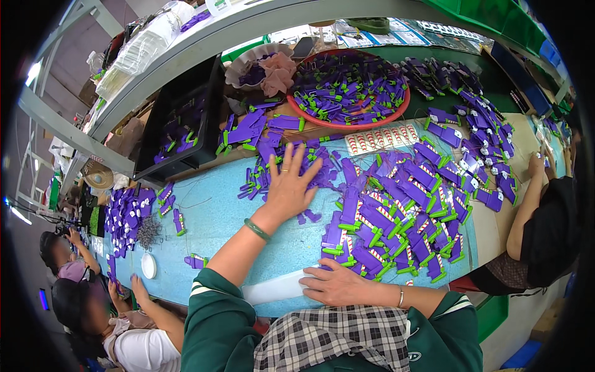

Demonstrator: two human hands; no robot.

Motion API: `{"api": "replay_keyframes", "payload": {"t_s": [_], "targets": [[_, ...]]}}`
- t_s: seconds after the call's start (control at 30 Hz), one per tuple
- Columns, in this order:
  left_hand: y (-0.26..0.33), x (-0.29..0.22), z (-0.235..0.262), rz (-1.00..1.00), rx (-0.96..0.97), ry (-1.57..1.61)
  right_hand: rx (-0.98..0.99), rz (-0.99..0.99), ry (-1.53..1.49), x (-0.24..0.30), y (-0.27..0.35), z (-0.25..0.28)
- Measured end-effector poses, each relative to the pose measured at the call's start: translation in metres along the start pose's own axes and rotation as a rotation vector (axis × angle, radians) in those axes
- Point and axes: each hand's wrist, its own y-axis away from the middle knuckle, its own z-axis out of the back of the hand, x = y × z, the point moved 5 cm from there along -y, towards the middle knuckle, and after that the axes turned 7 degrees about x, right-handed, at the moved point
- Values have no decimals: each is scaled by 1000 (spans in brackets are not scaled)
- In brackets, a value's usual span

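Observation:
My left hand, a ring on one finger and a green bangle at the wrist, reaches forward with its fingers spread. It lies over a loose heap of small purple plastic pieces, some with green parts. Near the table's front edge, my right hand lies with fingers stretched out, touching the end of a white strip. Beyond it spreads a large pile of flat purple pieces with green ends and red-and-white striped stickers. What lies under either palm is hidden.
A red round basket full of purple and green pieces stands behind, next to a black crate. A striped sticker sheet lies before the basket. Co-workers sit left and right. A metal shelf beam crosses overhead.

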Motion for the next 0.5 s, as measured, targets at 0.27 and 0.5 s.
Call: {"api": "replay_keyframes", "payload": {"t_s": [0.27, 0.5], "targets": [[39, -18, 12, -165, 113, 67, -15, 3, -12, 0, 1, 2], [31, 22, 10, 137, -96, -18, -28, 11, -4, 1, 1, 10]]}}
